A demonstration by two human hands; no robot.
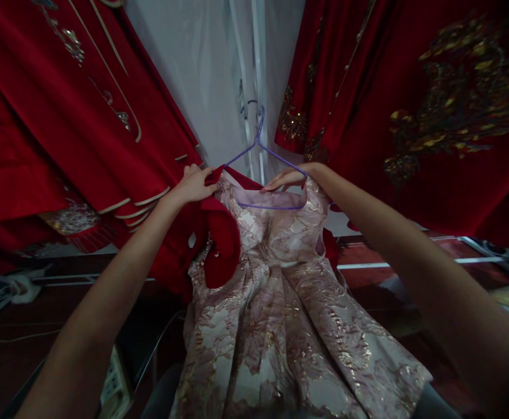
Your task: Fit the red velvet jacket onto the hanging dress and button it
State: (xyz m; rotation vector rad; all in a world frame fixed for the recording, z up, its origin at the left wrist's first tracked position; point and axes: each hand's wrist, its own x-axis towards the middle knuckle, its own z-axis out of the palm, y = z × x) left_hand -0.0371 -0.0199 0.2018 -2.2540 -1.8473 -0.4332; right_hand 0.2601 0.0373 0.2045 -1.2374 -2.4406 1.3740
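Observation:
A pink dress (280, 302) with gold floral brocade hangs in front of me on a purple wire hanger (263, 157). A red garment (222, 244) lies folded over its left shoulder. My left hand (193, 183) is closed on the red fabric at the dress's left shoulder. My right hand (287, 177) rests on the right shoulder of the dress, fingers curled over the fabric and the hanger's arm. Both arms reach forward and up.
Red embroidered garments hang at the left (62, 116) and at the right (433, 116). A white wall with a vertical rail (257, 70) stands behind the hanger. Lower down are a dark floor, metal bars (477, 244) and a power strip (115, 384).

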